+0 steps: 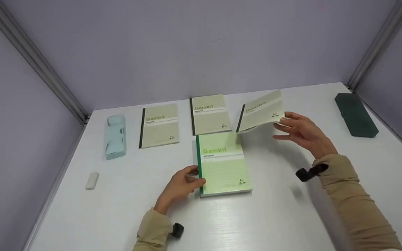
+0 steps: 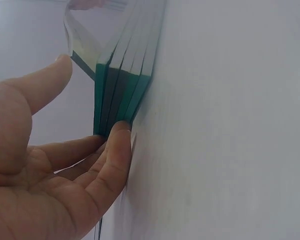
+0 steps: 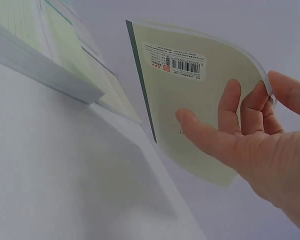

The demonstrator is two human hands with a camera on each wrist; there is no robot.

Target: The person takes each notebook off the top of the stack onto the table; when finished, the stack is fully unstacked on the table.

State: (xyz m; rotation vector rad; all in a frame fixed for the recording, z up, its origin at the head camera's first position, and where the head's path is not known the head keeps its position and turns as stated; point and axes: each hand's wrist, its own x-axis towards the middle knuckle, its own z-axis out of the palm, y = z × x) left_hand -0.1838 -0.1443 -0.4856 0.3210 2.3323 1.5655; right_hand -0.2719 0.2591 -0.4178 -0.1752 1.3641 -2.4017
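Note:
My right hand [image 1: 304, 132] pinches a thin beige notebook [image 1: 261, 111] by its right edge. The notebook is tilted up off the table, its cover bent, dark spine to the left. A barcode label [image 3: 176, 62] shows on its back cover in the right wrist view. A stack of several green notebooks [image 1: 223, 170] lies in the middle of the table, green spines to the left. At those spines is my left hand [image 1: 181, 184], fingertips [image 2: 121, 131] against them; the thumb stands apart from the stack in the left wrist view.
Behind the stack lies one beige notebook [image 1: 210, 118], and another beige notebook [image 1: 159, 130] is to its left. A light-blue pencil case [image 1: 116, 136] and a white eraser [image 1: 92, 181] lie at the left. The dark green case [image 1: 356, 115] sits far right, near the wall.

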